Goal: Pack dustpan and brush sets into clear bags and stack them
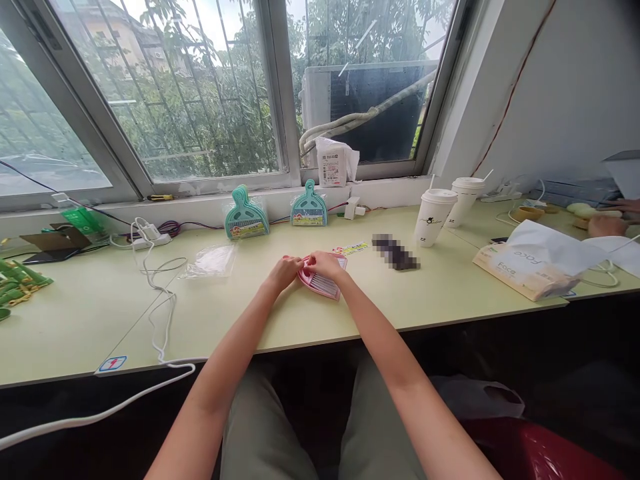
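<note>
A small pink dustpan (320, 291) with a white-bristled brush (329, 283) lying in it rests on the table, its handle end toward the left. My left hand (287, 272) is closed around that handle end. Fingers bent, my right hand (324, 264) pinches at the handle of the brush where it meets the pan; the fingertips of both hands nearly touch. A printed yellow card (353, 249) lies just behind the pan. Farther back stand teal dustpan-and-brush sets in clear wrap, a stack (245, 217) on the left and another (309, 207) on the right.
Clear plastic bags (213, 260) and white cables (163, 300) lie on the left. To the right are a blurred-out dark object (395, 252), two lidded cups (435, 217) and a tissue pack (525, 267). Another person's hand (607, 226) rests at the far right.
</note>
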Available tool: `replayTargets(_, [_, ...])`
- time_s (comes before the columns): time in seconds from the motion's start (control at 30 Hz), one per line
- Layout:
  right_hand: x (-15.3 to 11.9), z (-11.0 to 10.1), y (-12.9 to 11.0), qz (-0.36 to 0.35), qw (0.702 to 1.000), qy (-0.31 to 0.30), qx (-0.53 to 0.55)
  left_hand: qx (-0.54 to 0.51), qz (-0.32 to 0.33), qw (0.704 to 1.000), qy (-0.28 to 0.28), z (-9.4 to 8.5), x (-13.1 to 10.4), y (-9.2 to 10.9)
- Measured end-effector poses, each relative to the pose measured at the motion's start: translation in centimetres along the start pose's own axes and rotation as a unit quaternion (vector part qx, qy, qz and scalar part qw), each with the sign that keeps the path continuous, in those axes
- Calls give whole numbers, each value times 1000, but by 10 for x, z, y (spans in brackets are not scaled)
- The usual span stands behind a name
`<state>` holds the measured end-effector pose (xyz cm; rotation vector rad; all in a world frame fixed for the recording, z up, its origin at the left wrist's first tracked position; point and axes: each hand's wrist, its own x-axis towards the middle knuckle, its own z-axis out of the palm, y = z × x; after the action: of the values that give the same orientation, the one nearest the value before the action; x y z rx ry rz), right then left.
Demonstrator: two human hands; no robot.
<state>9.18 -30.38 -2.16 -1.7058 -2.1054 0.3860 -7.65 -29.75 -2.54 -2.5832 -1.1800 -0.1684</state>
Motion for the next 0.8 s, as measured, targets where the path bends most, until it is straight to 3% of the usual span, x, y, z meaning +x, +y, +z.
replayTargets(0.37, [5,2,-5,38,999,-12,-23,9,2,1000,13,-2,2,4])
replayTargets(0.63, [7,-4,-10,54,997,-16,-44,-93,-5,994,62,3,1,2])
replayTargets(0.8, [7,-8,-22,56,995,-20,-83,-89,2,994,56,7,1,3])
